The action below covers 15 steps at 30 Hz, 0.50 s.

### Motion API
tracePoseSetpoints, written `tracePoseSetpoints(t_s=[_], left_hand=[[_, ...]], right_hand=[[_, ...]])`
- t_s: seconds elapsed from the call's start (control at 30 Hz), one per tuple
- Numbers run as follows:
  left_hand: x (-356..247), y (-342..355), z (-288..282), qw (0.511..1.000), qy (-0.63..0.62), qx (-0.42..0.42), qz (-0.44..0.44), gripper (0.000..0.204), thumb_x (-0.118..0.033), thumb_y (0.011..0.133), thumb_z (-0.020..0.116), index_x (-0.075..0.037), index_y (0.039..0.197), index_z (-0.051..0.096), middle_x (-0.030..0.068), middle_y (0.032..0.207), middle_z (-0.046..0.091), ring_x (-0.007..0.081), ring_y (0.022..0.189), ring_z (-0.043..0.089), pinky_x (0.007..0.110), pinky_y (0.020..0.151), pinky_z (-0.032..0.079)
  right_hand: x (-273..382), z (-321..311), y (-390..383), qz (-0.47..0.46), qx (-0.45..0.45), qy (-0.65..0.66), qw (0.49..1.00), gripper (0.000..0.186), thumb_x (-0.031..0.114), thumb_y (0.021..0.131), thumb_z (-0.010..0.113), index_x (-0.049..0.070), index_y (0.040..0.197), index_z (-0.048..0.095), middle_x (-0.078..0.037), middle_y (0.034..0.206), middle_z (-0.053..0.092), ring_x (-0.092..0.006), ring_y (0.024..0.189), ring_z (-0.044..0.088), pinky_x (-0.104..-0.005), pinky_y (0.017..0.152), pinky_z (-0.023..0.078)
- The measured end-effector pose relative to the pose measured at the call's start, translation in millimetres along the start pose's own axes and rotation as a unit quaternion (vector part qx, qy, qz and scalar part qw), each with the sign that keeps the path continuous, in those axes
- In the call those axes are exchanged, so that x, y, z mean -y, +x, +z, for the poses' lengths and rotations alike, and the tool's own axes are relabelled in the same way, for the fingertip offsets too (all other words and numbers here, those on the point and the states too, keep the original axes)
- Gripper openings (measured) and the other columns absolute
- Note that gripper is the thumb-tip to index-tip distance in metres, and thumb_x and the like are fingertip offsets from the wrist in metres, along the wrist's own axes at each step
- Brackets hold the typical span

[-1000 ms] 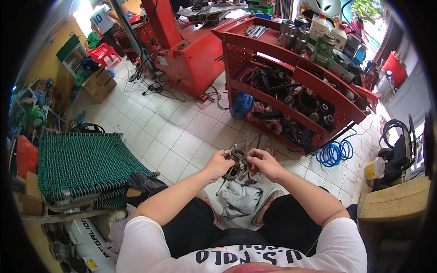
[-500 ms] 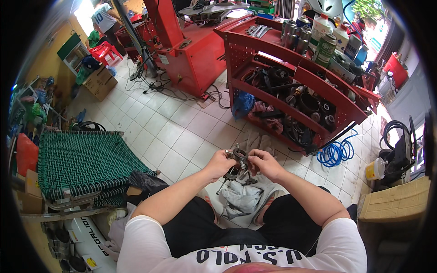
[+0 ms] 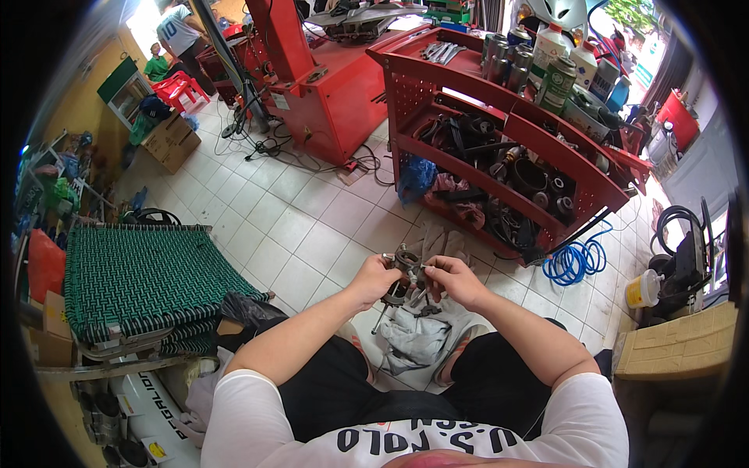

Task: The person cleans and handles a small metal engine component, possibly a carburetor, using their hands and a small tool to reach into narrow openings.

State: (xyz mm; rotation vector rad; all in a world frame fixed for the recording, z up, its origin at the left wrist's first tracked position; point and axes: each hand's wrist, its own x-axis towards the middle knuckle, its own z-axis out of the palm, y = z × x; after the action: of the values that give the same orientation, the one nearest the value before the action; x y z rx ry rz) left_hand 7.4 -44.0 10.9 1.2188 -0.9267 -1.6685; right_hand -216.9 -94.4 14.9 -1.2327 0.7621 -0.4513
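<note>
The left hand point(image 3: 376, 281) gripped the metal part point(image 3: 409, 271) from nine o'clock; the right hand point(image 3: 456, 280) seemed pinching its three-o'clock edge. Probably fine adjusting; next move needed steadiness.

We hold our left forearm point(image 3: 300, 335) and right forearm point(image 3: 538, 335) forward and inward, elbows bent; our left hand point(image 3: 374, 281) and right hand point(image 3: 455, 282) nearly meet, fingers curled.
</note>
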Motion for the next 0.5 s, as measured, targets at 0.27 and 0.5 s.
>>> tracePoseSetpoints(t_s=[0.27, 0.5], left_hand=[[7, 3, -5, 1.0, 0.016, 0.011, 0.015, 0.021, 0.0, 0.094, 0.058, -0.001, 0.111, 0.069, 0.0076, 0.094, 0.073, 0.0184, 0.081, 0.074, 0.029, 0.067, 0.056], [-9, -6, 1, 0.999, -0.042, -0.014, -0.008, 0.021, 0.004, 0.091, 0.055, 0.002, 0.105, 0.07, 0.0096, 0.092, 0.074, 0.0181, 0.08, 0.073, 0.031, 0.074, 0.059]], right_hand=[[0, -5, 0, 0.07, 0.076, 0.1, 0.99, 0.05, 0.044, 0.11, 0.039, 0.002, 0.095, 0.061, -0.006, 0.069, 0.064, -0.0154, 0.056, 0.061, -0.0273, 0.055, 0.049], [10, 5, -1, 0.006, -0.032, 0.034, 0.999, 0.044, 0.041, 0.11, 0.042, 0.006, 0.089, 0.059, -0.004, 0.069, 0.06, -0.0147, 0.056, 0.06, -0.0277, 0.055, 0.049]])
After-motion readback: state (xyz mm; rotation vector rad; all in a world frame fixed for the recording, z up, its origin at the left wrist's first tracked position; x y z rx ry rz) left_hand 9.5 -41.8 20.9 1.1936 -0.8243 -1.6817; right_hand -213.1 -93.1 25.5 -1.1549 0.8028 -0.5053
